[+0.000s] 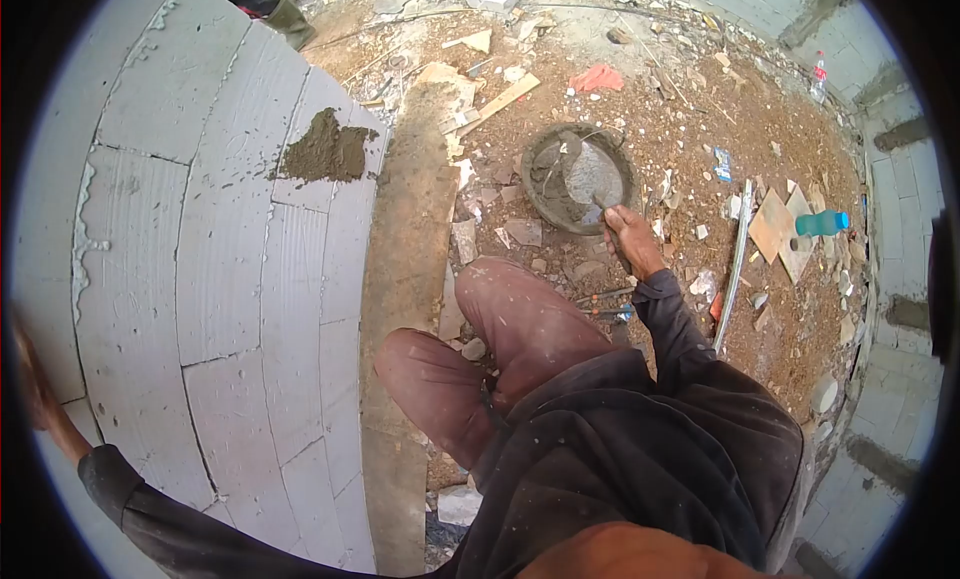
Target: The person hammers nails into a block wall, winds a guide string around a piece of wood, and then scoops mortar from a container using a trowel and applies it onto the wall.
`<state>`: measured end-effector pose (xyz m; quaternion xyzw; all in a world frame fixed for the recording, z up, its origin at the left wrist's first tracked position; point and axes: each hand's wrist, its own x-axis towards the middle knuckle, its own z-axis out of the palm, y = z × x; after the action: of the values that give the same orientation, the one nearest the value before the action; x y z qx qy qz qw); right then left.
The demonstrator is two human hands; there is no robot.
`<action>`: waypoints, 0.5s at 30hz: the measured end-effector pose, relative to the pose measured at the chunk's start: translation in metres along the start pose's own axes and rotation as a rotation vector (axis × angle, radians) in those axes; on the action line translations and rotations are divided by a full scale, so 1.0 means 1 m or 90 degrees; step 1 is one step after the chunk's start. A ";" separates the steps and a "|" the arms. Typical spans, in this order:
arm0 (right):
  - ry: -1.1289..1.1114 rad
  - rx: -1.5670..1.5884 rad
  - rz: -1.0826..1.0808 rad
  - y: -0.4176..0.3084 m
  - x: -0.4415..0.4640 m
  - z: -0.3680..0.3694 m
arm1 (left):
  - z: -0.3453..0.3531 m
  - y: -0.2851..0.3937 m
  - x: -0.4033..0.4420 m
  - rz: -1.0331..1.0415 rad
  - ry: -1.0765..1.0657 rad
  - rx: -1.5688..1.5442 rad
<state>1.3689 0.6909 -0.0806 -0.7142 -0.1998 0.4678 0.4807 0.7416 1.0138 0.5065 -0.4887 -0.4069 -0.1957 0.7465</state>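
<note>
My right hand [634, 243] is closed around the handle of a trowel [592, 175]. The trowel's pale, wet-looking blade lies in a round pan [534, 201] that stands on the ground with grey mortar [548, 169] in it. At the far left edge, my left hand [38, 384] rests against the block wall [225, 269], its fingers stretched out and partly lost in the dark rim of the view. A splash of wet mortar [326, 149] clings to the wall's blocks, above and to the right of that hand.
Between wall and knees runs a long board [405, 259]. Rubble, wood scraps and a red cloth [597, 77] litter the dirt floor. To the right lie a metal bar [735, 264], tile pieces [771, 224] and a teal bottle [822, 223]. Another person's boot [288, 23] shows top left.
</note>
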 end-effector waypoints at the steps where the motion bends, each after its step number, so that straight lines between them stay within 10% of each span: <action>1: 0.040 0.029 -0.012 -0.003 -0.005 0.007 | 0.000 0.001 0.000 0.003 -0.001 -0.006; 10: 0.034 0.192 0.079 0.037 -0.028 0.039 | 0.002 -0.005 -0.001 0.020 -0.006 0.015; 12: 0.342 -0.475 -0.395 0.044 -0.020 0.039 | 0.001 -0.002 0.001 0.022 -0.013 0.019; 15: 0.234 -0.657 -0.208 -0.027 -0.035 0.014 | 0.001 -0.005 -0.001 0.021 -0.006 0.029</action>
<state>1.3442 0.6848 -0.0415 -0.8860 -0.4233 0.0978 0.1624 0.7373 1.0122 0.5084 -0.4794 -0.4066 -0.1716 0.7585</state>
